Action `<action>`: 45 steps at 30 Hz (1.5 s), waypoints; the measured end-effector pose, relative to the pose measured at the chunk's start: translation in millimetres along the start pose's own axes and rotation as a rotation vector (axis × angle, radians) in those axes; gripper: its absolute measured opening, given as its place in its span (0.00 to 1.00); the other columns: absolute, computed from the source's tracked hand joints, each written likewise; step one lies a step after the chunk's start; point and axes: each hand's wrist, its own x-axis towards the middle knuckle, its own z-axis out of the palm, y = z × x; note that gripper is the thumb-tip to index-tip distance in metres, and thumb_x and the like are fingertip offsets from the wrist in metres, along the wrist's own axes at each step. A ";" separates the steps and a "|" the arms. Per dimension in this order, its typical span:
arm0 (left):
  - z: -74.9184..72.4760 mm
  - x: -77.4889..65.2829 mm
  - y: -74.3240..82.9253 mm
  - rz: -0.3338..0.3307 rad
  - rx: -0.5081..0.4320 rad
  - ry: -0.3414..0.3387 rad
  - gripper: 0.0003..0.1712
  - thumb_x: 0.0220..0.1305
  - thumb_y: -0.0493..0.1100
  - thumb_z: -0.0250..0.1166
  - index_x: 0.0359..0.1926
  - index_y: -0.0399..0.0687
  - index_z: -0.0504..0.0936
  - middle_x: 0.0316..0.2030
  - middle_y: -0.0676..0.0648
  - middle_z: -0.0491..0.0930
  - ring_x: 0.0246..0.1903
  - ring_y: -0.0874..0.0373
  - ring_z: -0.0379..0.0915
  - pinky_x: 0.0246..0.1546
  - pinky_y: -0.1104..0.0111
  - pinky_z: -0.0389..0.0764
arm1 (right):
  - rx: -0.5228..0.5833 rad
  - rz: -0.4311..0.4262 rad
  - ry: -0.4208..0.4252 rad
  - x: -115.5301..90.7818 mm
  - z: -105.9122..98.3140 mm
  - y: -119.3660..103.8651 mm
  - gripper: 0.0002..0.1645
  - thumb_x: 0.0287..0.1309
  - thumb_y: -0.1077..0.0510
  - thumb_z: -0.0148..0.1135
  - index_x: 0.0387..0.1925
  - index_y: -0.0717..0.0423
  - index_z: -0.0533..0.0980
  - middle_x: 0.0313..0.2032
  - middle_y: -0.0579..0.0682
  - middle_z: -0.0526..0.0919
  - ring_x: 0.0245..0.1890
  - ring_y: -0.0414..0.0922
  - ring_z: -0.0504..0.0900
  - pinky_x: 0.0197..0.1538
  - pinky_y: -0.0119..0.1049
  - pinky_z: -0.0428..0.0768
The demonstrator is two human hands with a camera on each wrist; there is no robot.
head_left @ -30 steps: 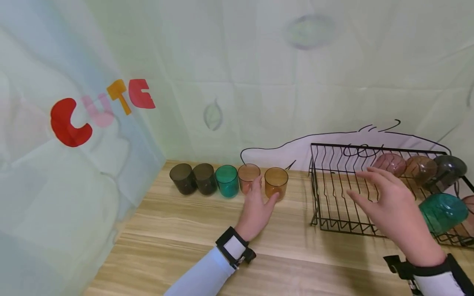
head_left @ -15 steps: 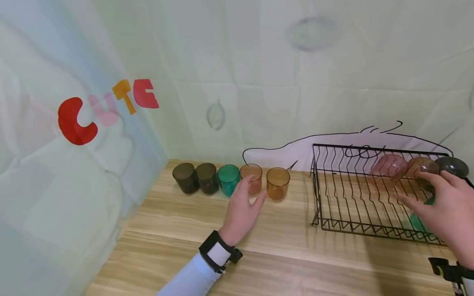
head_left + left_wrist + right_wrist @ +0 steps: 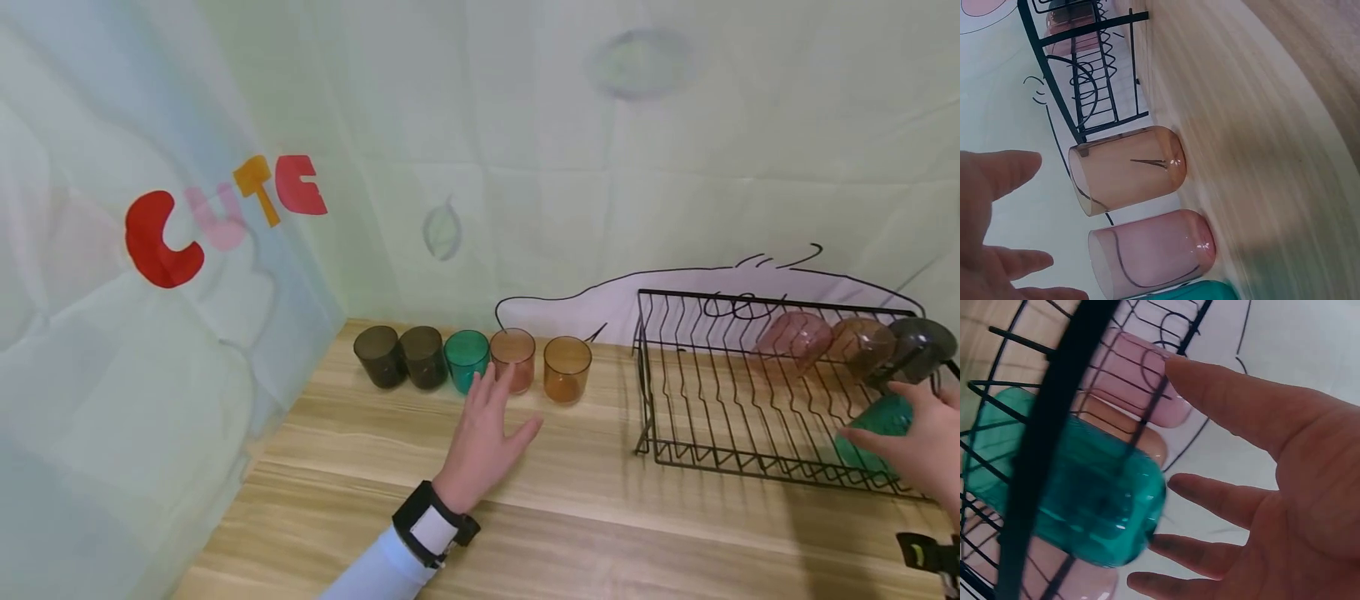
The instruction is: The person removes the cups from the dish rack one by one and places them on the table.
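Observation:
My left hand hovers with spread fingers in front of the row of cups, its fingertips overlapping the pink cup in the head view. Right of that cup stands an amber cup; to its left are a teal cup and two dark grey cups. All stand mouth up. At the rack's right end, my right hand is held around the base of another teal cup, which lies tilted, base up. Its fingertips are right at the cup's base, while the thumb is apart from it.
The black wire rack stands on the wooden table. Along its back lean a pink cup, a brown cup and a dark grey cup. A printed curtain hangs close behind everything.
My right hand has moved right from above the rack's middle to the teal cup at its right end. My left hand has drawn back slightly from the pink and amber cups.

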 end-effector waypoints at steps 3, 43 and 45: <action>1.5 -1.6 -1.8 0.000 0.021 -0.006 0.46 0.58 0.62 0.62 0.72 0.55 0.54 0.71 0.36 0.49 0.69 0.33 0.44 0.60 0.39 0.60 | -0.008 0.019 -0.015 2.2 3.1 6.8 0.58 0.53 0.50 0.67 0.70 0.68 0.40 0.66 0.78 0.36 0.68 0.72 0.35 0.56 0.75 0.51; 3.7 -11.4 -6.2 0.011 -0.023 -0.124 0.44 0.57 0.60 0.64 0.69 0.51 0.58 0.72 0.41 0.50 0.71 0.43 0.47 0.65 0.46 0.59 | -0.119 -0.042 0.070 14.0 12.8 6.3 0.49 0.33 0.79 0.63 0.62 0.70 0.56 0.56 0.81 0.54 0.59 0.74 0.52 0.48 0.69 0.66; 3.1 -11.3 -6.1 0.012 -0.024 -0.121 0.44 0.57 0.59 0.64 0.69 0.50 0.58 0.72 0.41 0.51 0.71 0.43 0.47 0.65 0.46 0.59 | -0.117 -0.066 0.079 6.2 7.5 -1.8 0.47 0.33 0.79 0.62 0.61 0.71 0.57 0.55 0.81 0.55 0.57 0.75 0.53 0.46 0.68 0.66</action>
